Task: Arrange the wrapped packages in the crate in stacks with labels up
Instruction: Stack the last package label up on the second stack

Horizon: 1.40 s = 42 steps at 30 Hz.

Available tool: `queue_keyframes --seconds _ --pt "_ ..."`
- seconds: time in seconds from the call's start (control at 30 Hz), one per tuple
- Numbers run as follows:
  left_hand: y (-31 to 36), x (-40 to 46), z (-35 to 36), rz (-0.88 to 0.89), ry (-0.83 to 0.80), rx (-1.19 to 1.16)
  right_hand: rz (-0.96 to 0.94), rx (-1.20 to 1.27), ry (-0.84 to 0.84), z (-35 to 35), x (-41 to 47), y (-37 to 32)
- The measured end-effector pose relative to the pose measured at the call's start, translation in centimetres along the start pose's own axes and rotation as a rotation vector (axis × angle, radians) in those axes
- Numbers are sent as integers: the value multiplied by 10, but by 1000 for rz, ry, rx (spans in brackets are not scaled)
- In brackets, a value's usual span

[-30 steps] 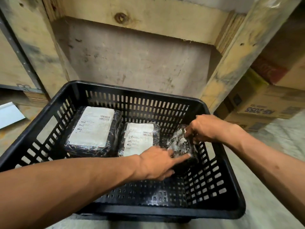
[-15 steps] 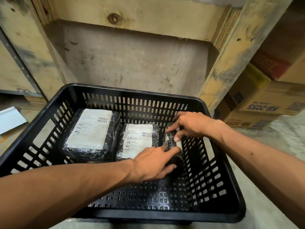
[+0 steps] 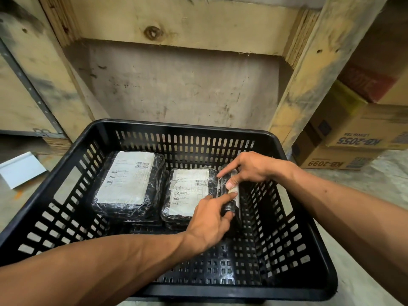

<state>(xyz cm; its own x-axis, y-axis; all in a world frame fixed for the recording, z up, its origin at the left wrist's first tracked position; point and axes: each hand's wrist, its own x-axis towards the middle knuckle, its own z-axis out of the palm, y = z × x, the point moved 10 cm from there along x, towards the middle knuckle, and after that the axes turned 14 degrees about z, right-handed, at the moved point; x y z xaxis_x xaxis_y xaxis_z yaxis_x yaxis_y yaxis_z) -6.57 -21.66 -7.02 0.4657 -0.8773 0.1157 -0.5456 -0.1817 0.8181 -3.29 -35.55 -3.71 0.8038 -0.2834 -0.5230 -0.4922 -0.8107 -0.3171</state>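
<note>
Third package [image 3: 229, 203] stands on edge in the crate [image 3: 287, 250], just right of 2 label-up stacks. Left hand [image 3: 209, 224] and right hand [image 3: 249, 167] pinch it, fingers partly curled. Risk: slick wrap slips and it tips label-down (label side unclear).

There is just one camera, and it sits on the person's head. It looks forward and down into a black crate [image 3: 293, 219] on the floor, from very close, so the crate fills the lower half of the picture. Both bare arms come in from the bottom edge and meet near the middle. The view is wide, so straight edges bend near the sides. Past the crate it faces a wooden wall [image 3: 181, 85], with cardboard boxes [image 3: 353, 138] off at the right edge.
</note>
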Motion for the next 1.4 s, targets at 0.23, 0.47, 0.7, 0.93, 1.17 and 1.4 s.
queue_keyframes --seconds 0.23,0.47,0.7,0.93,1.17,1.4 --pt "8 1 -30 33 70 -300 -19 54 21 -33 -23 -6" --pt "9 4 -97 16 170 -601 -103 353 109 -49 -51 -9" --pt "-13 -10 -155 18 278 -649 -233 807 407 -46 -56 -31" --pt "-24 -13 -180 -24 391 -659 -309 788 103 -19 -49 -67" --pt "-20 -18 -167 -97 137 -503 -265 669 263 -16 -43 -64" --pt "-23 -12 -168 -63 173 -541 -335 740 316 -32 -49 -74"
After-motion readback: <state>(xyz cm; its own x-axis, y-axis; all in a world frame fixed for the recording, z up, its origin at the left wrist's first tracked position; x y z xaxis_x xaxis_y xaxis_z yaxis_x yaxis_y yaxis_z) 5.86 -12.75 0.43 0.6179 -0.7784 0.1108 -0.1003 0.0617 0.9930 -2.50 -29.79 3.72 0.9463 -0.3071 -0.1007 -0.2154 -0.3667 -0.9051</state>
